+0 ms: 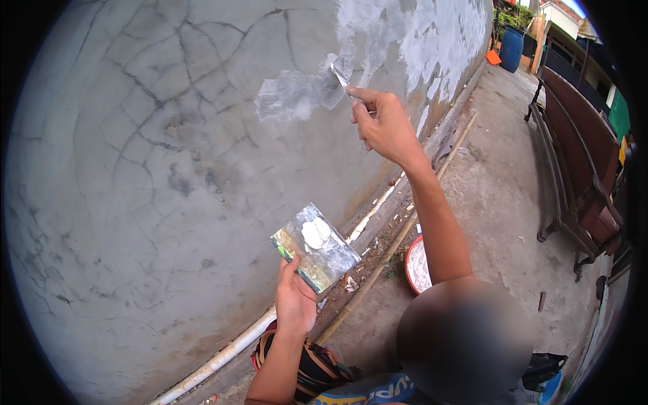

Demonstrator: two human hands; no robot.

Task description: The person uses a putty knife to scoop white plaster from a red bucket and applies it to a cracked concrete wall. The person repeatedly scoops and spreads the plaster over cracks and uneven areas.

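My right hand [386, 125] grips a putty knife [340, 77], its blade against the grey cracked wall [135, 202]. Around the blade is a thin, streaky white patch [290, 98] of putty. Lower down, my left hand [295, 300] holds a thin rectangular board [317, 268] by its near edge, thumb on top and the other fingers mostly hidden beneath. A lump of white putty [316, 233] sits on the board's smeared face. Thicker white coating [439, 34] covers the wall to the upper right.
Beside my right forearm stands a red-rimmed tub [408, 266] of white paste. A bamboo pole [378, 282] and a white pipe [229, 352] run along the wall's foot. A brown bench [574, 128] stands at right; a blue barrel [511, 50] is farther back.
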